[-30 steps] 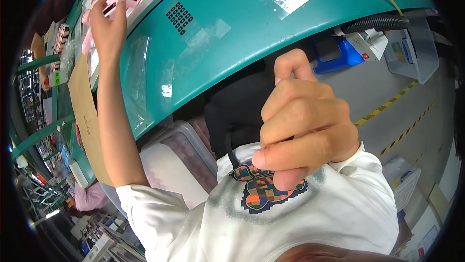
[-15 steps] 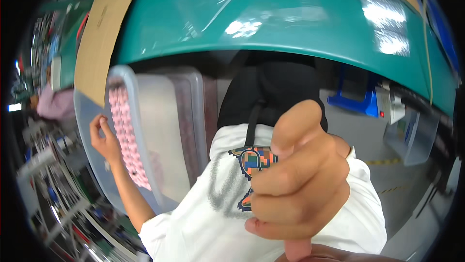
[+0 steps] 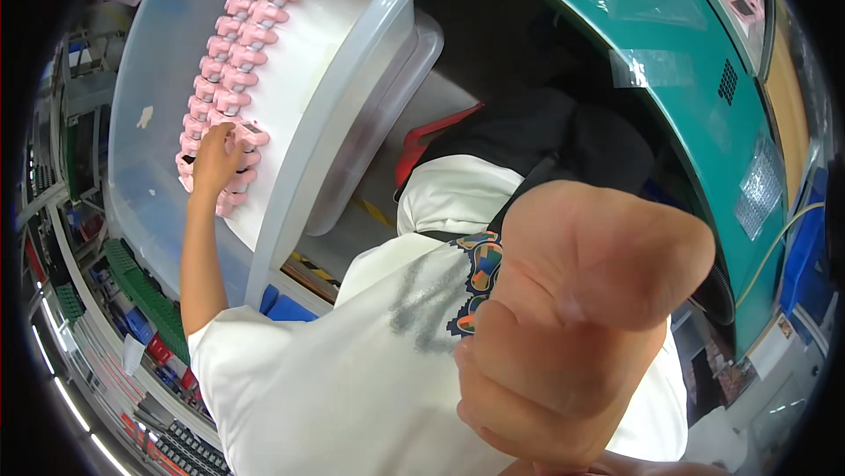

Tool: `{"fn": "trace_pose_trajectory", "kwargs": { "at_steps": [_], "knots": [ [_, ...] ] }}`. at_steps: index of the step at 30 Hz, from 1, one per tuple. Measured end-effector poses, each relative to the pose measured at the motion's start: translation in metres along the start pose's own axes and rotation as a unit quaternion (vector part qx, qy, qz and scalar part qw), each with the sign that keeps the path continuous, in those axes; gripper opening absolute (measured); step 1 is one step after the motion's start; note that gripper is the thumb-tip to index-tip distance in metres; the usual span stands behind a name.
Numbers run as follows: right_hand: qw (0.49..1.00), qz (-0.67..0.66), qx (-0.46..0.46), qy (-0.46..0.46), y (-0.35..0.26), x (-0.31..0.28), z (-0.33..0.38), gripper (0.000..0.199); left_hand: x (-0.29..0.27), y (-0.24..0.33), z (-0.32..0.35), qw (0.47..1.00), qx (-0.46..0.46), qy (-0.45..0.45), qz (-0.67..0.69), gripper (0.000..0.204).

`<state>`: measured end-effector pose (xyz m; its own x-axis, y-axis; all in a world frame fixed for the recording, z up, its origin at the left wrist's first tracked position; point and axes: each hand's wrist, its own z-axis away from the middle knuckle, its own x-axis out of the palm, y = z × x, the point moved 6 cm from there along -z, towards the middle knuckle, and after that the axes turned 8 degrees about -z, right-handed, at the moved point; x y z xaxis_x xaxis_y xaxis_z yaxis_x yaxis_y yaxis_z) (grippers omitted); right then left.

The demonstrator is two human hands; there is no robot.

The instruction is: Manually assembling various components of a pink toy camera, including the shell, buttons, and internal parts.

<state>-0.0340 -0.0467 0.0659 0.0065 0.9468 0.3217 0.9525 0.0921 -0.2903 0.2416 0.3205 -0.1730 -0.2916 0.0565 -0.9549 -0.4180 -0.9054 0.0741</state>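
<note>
The left hand (image 3: 216, 155) is extended into a translucent plastic bin (image 3: 352, 80) at the left of the view. Its fingers rest on a row of pink plastic parts (image 3: 231, 62) that runs in a curved line along a white sheet (image 3: 308, 71) inside the bin. The grip of this hand is narrow, fingertips closed around one pink part at the lower end of the row; the held part is largely hidden by the fingers.

At centre, a white printed shirt (image 3: 352, 362) fills the lower view.

The right hand (image 3: 572, 318) is close to the camera, right of centre. Its grip is curled into a loose fist; whether it holds anything cannot be told.

At right, the teal counter (image 3: 695, 124) curves along the rim, well apart from the bin.
</note>
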Motion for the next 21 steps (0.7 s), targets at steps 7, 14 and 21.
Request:
{"fn": "trace_pose_trajectory", "kwargs": {
  "at_steps": [7, 14, 21],
  "knots": [
    [0.999, 0.027, 0.007, -0.034, 0.026, 0.017, 0.003, 0.035, 0.020, 0.017, -0.007, 0.991, 0.045, 0.059, -0.114, 0.057],
    [0.996, 0.072, -0.027, -0.053, 0.027, -0.001, -0.002, 0.033, 0.031, 0.026, -0.016, 0.992, -0.046, 0.049, -0.111, 0.065],
    [0.961, 0.242, -0.118, -0.068, -0.001, -0.055, -0.019, 0.031, 0.007, 0.055, -0.009, 0.998, -0.040, 0.039, 0.026, 0.058]
  ]
}}
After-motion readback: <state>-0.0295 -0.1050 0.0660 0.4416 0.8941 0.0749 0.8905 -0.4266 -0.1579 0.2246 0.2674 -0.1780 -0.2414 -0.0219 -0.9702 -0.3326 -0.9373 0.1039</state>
